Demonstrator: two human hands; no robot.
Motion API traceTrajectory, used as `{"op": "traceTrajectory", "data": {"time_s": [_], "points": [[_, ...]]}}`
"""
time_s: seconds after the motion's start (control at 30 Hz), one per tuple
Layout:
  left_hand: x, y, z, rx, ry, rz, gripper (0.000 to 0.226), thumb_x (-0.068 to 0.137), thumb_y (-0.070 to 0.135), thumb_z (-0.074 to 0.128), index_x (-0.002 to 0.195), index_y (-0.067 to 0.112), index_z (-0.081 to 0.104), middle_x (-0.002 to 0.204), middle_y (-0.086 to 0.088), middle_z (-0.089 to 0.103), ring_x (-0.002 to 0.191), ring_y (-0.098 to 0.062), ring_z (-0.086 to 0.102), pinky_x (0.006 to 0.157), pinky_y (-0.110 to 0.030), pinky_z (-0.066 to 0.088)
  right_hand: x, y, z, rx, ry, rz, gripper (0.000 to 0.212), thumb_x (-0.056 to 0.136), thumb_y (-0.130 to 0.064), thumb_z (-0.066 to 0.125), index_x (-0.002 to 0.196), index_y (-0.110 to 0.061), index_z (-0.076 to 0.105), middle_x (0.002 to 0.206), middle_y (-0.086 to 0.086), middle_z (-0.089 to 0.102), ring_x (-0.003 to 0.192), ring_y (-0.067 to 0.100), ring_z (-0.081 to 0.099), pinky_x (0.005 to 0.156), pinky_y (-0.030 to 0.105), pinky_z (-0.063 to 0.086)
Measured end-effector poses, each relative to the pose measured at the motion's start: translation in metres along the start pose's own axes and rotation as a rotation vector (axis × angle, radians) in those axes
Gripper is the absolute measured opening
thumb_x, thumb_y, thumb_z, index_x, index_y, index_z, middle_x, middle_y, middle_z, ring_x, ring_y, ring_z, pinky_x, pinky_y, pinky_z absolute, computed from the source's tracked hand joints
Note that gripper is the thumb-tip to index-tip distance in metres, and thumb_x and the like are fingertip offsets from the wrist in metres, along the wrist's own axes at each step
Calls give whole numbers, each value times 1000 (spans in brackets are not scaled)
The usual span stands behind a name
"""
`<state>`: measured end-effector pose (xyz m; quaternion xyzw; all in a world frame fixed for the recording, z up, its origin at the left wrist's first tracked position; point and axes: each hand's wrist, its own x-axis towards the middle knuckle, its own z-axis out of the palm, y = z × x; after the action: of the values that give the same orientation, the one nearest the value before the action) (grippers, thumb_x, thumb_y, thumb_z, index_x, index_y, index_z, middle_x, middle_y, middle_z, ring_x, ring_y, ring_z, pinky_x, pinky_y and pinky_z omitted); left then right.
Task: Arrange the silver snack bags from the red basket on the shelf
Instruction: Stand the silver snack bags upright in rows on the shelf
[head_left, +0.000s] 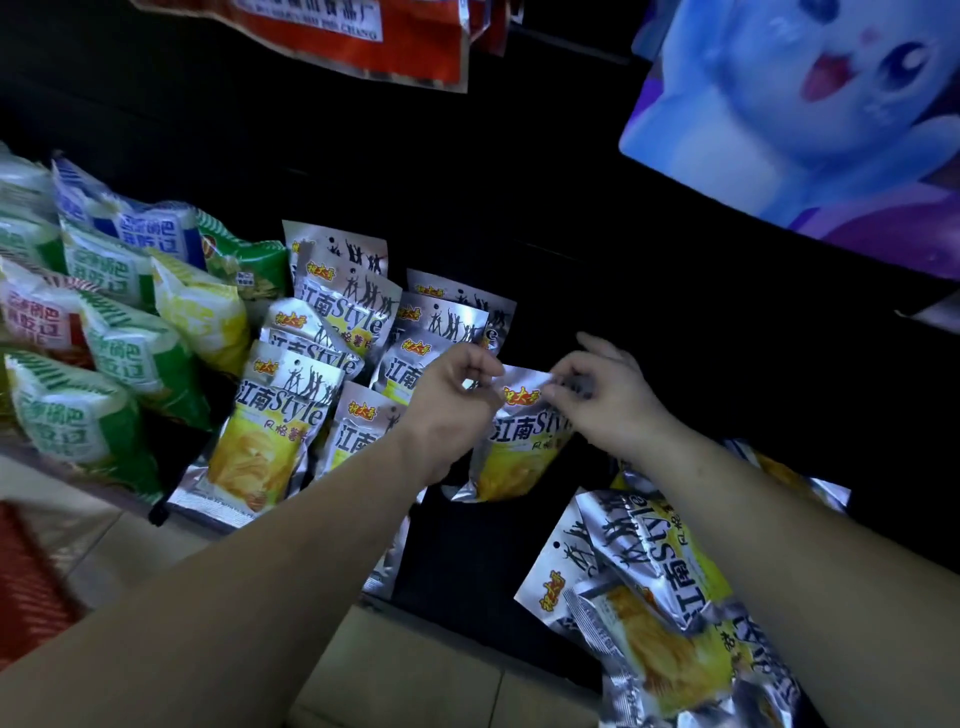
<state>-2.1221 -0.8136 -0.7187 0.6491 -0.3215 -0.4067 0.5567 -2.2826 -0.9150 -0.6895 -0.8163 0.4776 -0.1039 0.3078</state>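
Between the two hands, near the middle of the dark shelf (639, 301), one silver snack bag (519, 447) stands nearly upright, its print facing the camera. The left hand (452, 400) pinches the bag's top left corner between thumb and curled forefinger. The right hand (610, 397) pinches the top right corner, its other fingers loosely spread behind the foil. Both forearms reach in from below — the left from the lower left, the right from the lower right. Just left of the held bag, behind the left hand, rows of the same silver bags (311, 364) overlap one another. Beyond them, at the shelf's left end, green, white and yellow packets (119, 343) are packed close. By the shelf's front right edge, under the right forearm, a loose heap of silver bags (660, 587) lies at all angles; whatever holds them is hidden. A red ribbed surface (26, 577) shows blurred at the lower left — too unclear to name.
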Motion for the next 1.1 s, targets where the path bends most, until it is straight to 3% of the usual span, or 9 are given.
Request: {"op": "traceTrajectory", "data": {"time_s": [0.1,0.23,0.3,0.53,0.67,0.77,0.87,0.93,1.1], "points": [[-3,-6,1,-52,111,-40,22,90,-3,69,91,16,58,93,-7,63,73,-21,60,62,-17,52,-3,1,-1,72,-45,26,17,95,-30,67,79,-35,67,92,-15,71,98,17,67,91,38,54],[-3,-22,5,-16,-8,-187,26,92,8,73,115,11,62,93,-18,68,69,-15,63,73,-26,54,-7,0,4,98,-97,40,14,99,-23,62,85,-22,65,85,4,70,75,18,61,70,32,49],[-4,-29,4,47,-78,-227,16,93,24,73,102,11,68,83,-16,63,72,-21,59,76,-32,51,-7,3,5,110,-90,38,16,100,-23,61,85,-26,63,81,2,68,71,14,59,69,32,48],[-12,-52,-11,245,-213,-159,16,93,15,69,78,15,62,82,-12,71,77,-18,64,81,-43,59,0,8,-3,88,52,17,21,100,-26,62,98,-43,48,83,-6,57,68,21,60,65,46,57],[-16,-46,-20,270,-215,-16,16,98,8,62,84,13,67,64,3,60,59,-12,53,61,-35,50,-7,-9,-7,-252,-41,-176,52,92,-38,68,132,-54,39,131,-12,50,111,20,58,95,41,51],[-20,-34,-22,263,-249,79,20,98,4,60,81,11,67,59,7,54,54,-11,46,56,-29,40,-11,-33,-4,-426,-29,-395,71,91,-37,72,151,-47,35,157,-1,34,144,25,29,122,45,23],[-26,-29,-24,208,-235,108,31,95,0,62,72,20,66,59,3,52,53,-13,43,54,-28,35,-13,-50,6,-484,-89,-435,34,95,-32,67,129,-33,66,128,-5,62,135,21,39,123,41,11],[-31,-28,-30,165,-217,78,21,95,2,67,81,18,72,64,-7,59,56,-16,47,55,-30,38,-12,-52,10,-446,-95,-339,16,96,-31,64,109,-35,72,109,-6,66,120,22,48,112,34,26],[-38,-36,-54,186,-259,46,7,86,11,80,89,7,75,84,-16,75,74,-19,69,74,-36,58,-14,-54,9,-325,-93,-223,20,99,-17,59,101,-35,67,91,-17,56,101,16,55,84,33,48]]}}
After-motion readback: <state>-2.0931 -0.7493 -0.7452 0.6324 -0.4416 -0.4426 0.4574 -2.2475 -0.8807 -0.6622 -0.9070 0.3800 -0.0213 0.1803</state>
